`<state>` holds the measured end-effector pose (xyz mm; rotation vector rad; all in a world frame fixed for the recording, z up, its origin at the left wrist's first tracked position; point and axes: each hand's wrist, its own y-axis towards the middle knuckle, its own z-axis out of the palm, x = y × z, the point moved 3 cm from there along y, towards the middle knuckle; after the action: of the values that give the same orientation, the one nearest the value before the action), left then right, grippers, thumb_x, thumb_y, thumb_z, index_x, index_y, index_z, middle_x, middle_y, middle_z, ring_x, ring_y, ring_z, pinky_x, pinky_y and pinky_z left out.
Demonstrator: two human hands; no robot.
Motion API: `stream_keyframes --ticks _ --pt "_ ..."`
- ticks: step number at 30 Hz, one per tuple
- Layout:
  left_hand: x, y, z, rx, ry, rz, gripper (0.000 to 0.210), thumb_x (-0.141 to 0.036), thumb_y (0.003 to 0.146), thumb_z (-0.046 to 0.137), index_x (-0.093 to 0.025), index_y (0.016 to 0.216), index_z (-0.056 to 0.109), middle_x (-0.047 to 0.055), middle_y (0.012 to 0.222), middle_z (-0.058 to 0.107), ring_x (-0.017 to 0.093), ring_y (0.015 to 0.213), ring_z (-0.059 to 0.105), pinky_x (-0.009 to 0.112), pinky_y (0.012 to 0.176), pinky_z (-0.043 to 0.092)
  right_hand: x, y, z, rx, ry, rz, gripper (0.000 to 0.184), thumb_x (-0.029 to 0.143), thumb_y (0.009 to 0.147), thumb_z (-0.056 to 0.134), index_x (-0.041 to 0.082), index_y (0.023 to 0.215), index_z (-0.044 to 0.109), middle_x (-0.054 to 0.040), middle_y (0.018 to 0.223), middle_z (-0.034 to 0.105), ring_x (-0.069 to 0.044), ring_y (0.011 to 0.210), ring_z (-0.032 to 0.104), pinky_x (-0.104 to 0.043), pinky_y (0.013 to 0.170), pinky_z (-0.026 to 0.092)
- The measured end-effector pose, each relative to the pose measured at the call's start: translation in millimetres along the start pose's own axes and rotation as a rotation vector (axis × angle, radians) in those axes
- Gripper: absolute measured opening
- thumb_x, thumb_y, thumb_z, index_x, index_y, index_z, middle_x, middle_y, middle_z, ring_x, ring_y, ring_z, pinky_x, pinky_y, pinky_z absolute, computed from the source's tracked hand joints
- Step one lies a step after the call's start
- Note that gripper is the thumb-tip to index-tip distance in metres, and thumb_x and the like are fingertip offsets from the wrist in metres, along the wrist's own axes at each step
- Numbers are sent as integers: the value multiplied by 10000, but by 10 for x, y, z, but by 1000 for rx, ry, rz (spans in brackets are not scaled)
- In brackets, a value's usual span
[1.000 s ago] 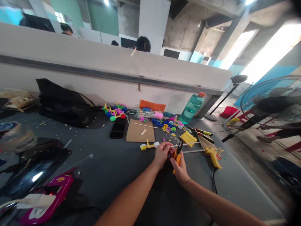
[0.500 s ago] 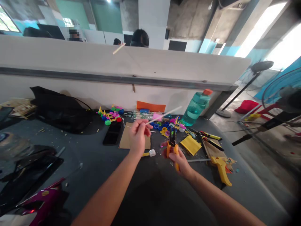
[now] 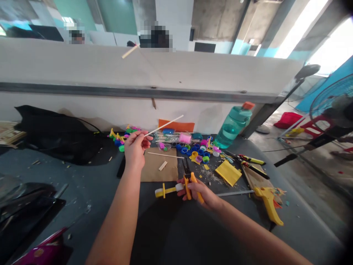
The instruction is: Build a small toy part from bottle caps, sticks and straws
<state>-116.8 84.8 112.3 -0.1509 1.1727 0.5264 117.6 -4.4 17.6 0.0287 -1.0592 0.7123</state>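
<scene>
Between the fingertips of my left hand (image 3: 135, 147) is a thin white stick (image 3: 165, 125), tilted up to the right over the table. My right hand (image 3: 200, 191) is wrapped round the orange handles of a pair of pliers (image 3: 189, 178), whose dark jaws point away from me. Close to the plier handles lies a small yellow piece with white ends (image 3: 164, 190). Beyond it, a piece of brown cardboard (image 3: 154, 171) bears another thin stick (image 3: 162, 155) and a short pale piece (image 3: 163, 166).
Colourful bottle caps (image 3: 194, 151) spread at the back, beside a teal water bottle (image 3: 231, 125). On the right lie a yellow glue gun (image 3: 266, 202), a yellow pad (image 3: 228, 172) and more pliers (image 3: 252, 165). A black bag (image 3: 55, 136) sits left; a low partition (image 3: 110, 66) borders the table.
My left hand with the stick has moved left, uncovering the cardboard and the pieces on it. My right hand with the pliers has shifted left and nearer to me. The camera view has shifted slightly.
</scene>
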Motion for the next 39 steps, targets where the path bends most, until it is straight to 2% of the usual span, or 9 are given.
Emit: stream_keyframes --ticks 5,9,14,17,21,26,29,32,39 --pt "-65 67 -147 34 21 24 135 -228 700 614 -142 797 651 18 608 667 74 470 537 165 444 394 70 101 50 54 146 -48 256 329 718 620 192 926 561 -78 995 654 -222 842 650 -354 712 491" --pt "-138 83 -228 28 23 53 130 -234 723 604 -152 809 655 17 617 668 85 492 559 177 461 406 267 402 83 59 218 -114 228 358 735 582 200 898 568 -80 973 663 -242 888 644 -368 718 509" --pt "-153 40 -196 25 33 28 126 -223 712 601 -151 798 657 19 618 668 76 476 539 172 457 395 460 915 64 3 202 -152 212 354 677 592 205 821 549 -60 870 669 -244 865 649 -354 669 525" --pt "-148 -3 -134 49 54 -4 135 -227 703 601 -144 795 655 25 606 663 77 469 528 173 451 388 493 1040 24 -41 153 -127 228 372 671 605 206 814 544 -59 843 668 -245 862 648 -342 649 518" --pt "-94 -59 -44 92 82 -38 156 -244 714 600 -141 820 651 33 639 670 82 490 537 175 457 396 486 875 -97 -126 108 -200 290 395 670 614 207 886 569 -62 922 662 -231 837 636 -331 644 498" --pt "115 -204 176 162 73 -150 204 -251 714 622 -155 894 632 48 765 695 83 534 560 173 473 417 302 364 -272 -298 97 -369 308 357 683 635 241 957 554 -23 939 621 -168 751 575 -301 663 449" --pt "254 -367 375 310 155 -245 212 -264 731 620 -154 912 617 54 781 692 89 538 564 185 482 434 186 115 -215 -186 -88 -329 344 310 689 662 230 1001 544 -30 949 594 -171 798 544 -305 714 424" --pt "323 -506 502 412 254 -245 224 -287 767 598 -157 950 599 51 769 685 98 538 572 200 493 446 196 -30 -96 -76 -253 -323 359 292 686 672 230 1008 526 -15 917 563 -165 811 512 -292 723 400" --pt "321 -603 528 415 410 -142 264 -362 837 534 -169 1011 580 38 724 672 113 548 577 226 541 472 317 -89 -33 -24 -353 -171 255 285 697 639 215 905 510 -6 858 543 -152 755 480 -274 676 372"
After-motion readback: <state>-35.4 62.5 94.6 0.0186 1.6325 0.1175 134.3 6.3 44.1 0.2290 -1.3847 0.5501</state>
